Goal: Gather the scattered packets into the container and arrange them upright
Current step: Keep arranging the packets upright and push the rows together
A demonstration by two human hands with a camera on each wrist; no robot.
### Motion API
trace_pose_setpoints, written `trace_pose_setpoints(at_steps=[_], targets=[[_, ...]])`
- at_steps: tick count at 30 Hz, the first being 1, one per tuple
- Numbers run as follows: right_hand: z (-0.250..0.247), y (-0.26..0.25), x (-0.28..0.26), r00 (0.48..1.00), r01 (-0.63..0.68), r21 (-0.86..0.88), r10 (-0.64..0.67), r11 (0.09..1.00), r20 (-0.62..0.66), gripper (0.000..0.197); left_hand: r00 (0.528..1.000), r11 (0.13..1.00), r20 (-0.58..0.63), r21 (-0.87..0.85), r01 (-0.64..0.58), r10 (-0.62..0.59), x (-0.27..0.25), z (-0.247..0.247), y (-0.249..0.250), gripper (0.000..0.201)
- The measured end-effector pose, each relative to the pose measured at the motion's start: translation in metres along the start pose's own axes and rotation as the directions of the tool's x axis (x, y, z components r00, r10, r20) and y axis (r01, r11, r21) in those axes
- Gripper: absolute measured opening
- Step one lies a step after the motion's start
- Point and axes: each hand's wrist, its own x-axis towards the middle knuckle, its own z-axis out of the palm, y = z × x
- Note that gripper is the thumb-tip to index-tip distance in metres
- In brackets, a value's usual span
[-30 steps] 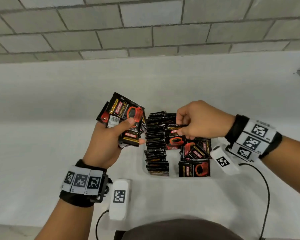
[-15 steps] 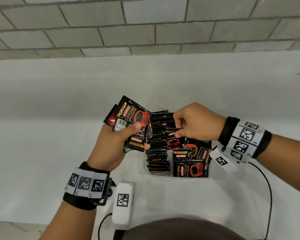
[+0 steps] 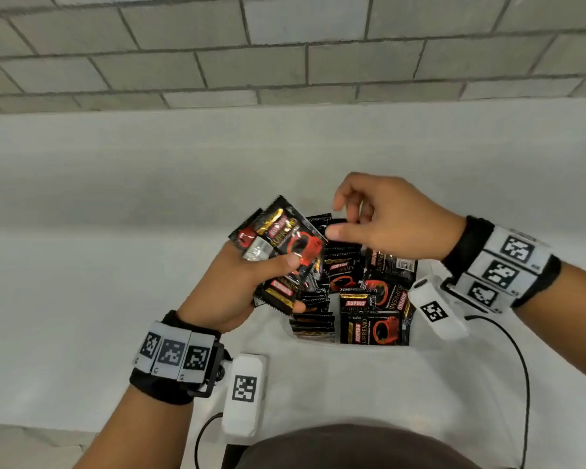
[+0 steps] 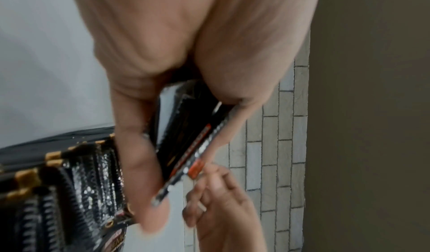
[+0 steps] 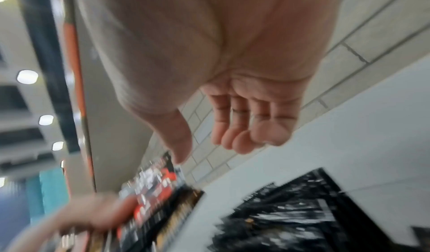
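My left hand (image 3: 295, 282) grips a stack of black and red coffee packets (image 3: 286, 245), thumb across the front, just left of and above the white container (image 3: 369, 348). The left wrist view shows the stack (image 4: 186, 136) edge-on between thumb and fingers. My right hand (image 3: 335, 220) hovers over the container's far side, its fingers loosely curled and empty and its thumb tip close to the stack's top right corner. In the right wrist view the palm (image 5: 232, 109) is bare. A row of upright packets (image 3: 313, 319) fills the container's left side. Loose packets (image 3: 372, 328) lean on its right side.
The white table (image 3: 115, 299) ends at a grey block wall (image 3: 285, 62) behind. A black cable (image 3: 521, 367) trails from my right wrist over the table's near right part. The near table edge is at the lower left.
My right hand has risen out of the container, empty, and moved left toward the stack. My left hand has brought the stack right, closer to the container.
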Motion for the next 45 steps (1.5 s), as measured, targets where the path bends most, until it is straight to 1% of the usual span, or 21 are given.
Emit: trace_pose_setpoints(at_steps=[1,2,3,4,6,8,10,12,13,15,18,21,27,30,32,35,39,41,42,44,45], targets=[[-0.002,-0.008,-0.002,0.999,0.029,0.098,-0.026,0.995,-0.031,0.033,0.999,1.0,0.045,0.019,0.024,-0.024,-0.001,0.002,0.0,0.037],[-0.004,-0.015,-0.004,0.998,0.051,0.17,-0.046,0.984,-0.035,0.034,0.996,0.999,0.08,0.025,0.043,-0.045,-0.001,0.004,0.0,0.038],[-0.004,-0.021,-0.006,0.998,0.06,0.204,-0.059,0.977,-0.009,0.037,0.992,0.998,0.107,0.026,0.058,-0.06,-0.001,0.007,-0.001,0.041],[-0.004,-0.025,-0.008,0.997,0.06,0.194,-0.069,0.979,0.036,0.039,0.989,0.997,0.133,0.028,0.065,-0.069,-0.001,0.009,-0.001,0.044],[-0.002,-0.027,-0.011,0.988,0.074,0.097,-0.086,0.993,0.125,0.035,0.978,0.997,0.192,0.039,0.072,-0.078,0.0,0.013,-0.002,0.048],[-0.002,-0.024,-0.011,0.988,0.083,0.068,-0.092,0.994,0.126,0.027,0.973,0.997,0.218,0.043,0.066,-0.074,0.002,0.015,-0.002,0.048],[-0.009,-0.019,-0.009,0.998,0.017,0.128,-0.025,0.992,0.057,0.02,0.985,0.999,0.17,0.013,0.038,-0.04,0.005,0.013,-0.001,0.045],[-0.021,-0.012,-0.009,0.998,-0.062,0.194,0.063,0.979,0.0,0.015,0.997,0.999,0.078,-0.049,0.003,0.001,0.006,0.005,0.002,0.041],[-0.026,-0.008,-0.01,0.996,-0.081,0.206,0.084,0.975,-0.005,0.013,0.999,0.997,0.029,-0.081,-0.016,0.019,0.007,0.0,0.003,0.04],[-0.031,0.001,-0.012,0.995,-0.101,0.181,0.098,0.978,0.028,0.012,0.998,0.991,-0.047,-0.126,-0.049,0.044,0.006,-0.01,0.006,0.039],[-0.022,0.011,-0.017,0.991,-0.105,0.068,0.099,0.992,0.095,0.014,0.994,0.987,-0.095,-0.143,-0.073,0.059,0.003,-0.019,0.008,0.038],[-0.006,0.019,-0.018,0.985,-0.097,-0.013,0.098,0.995,0.14,0.015,0.994,0.986,-0.093,-0.146,-0.075,0.062,0.002,-0.019,0.007,0.039],[0.014,0.025,-0.011,0.991,-0.042,-0.145,0.06,0.989,0.12,0.015,0.997,0.991,-0.061,-0.121,-0.056,0.049,0.001,-0.014,0.002,0.046],[0.019,0.025,-0.009,0.993,-0.03,-0.18,0.05,0.983,0.109,0.02,0.997,0.991,-0.061,-0.124,-0.058,0.051,0.001,-0.015,0.002,0.046],[0.025,0.025,-0.008,0.99,-0.026,-0.193,0.052,0.981,0.128,0.025,0.997,0.99,-0.062,-0.124,-0.061,0.054,0.002,-0.016,0.002,0.044],[0.034,0.024,-0.008,0.983,-0.002,-0.294,0.055,0.956,0.172,0.034,0.997,0.991,-0.064,-0.122,-0.059,0.051,0.002,-0.015,0.002,0.043],[0.027,0.02,-0.008,0.984,-0.008,-0.375,0.074,0.927,0.162,0.045,0.997,0.991,-0.068,-0.12,-0.054,0.046,0.001,-0.015,0.001,0.044],[0.018,0.015,-0.01,0.99,0.02,-0.346,0.03,0.938,0.137,0.039,0.996,0.991,-0.074,-0.122,-0.054,0.045,0.0,-0.016,0.001,0.043],[0.014,0.012,-0.013,0.989,0.037,-0.317,0.01,0.948,0.145,0.035,0.996,0.991,-0.079,-0.123,-0.054,0.044,-0.001,-0.017,0.001,0.043],[0.013,0.005,-0.022,0.974,0.06,-0.287,0.007,0.956,0.226,0.029,0.995,0.991,-0.085,-0.127,-0.053,0.042,-0.001,-0.019,0.001,0.042],[0.016,0.004,-0.028,0.96,0.067,-0.32,0.026,0.945,0.278,0.029,0.995,0.99,-0.087,-0.129,-0.052,0.041,-0.002,-0.02,0.002,0.042]])
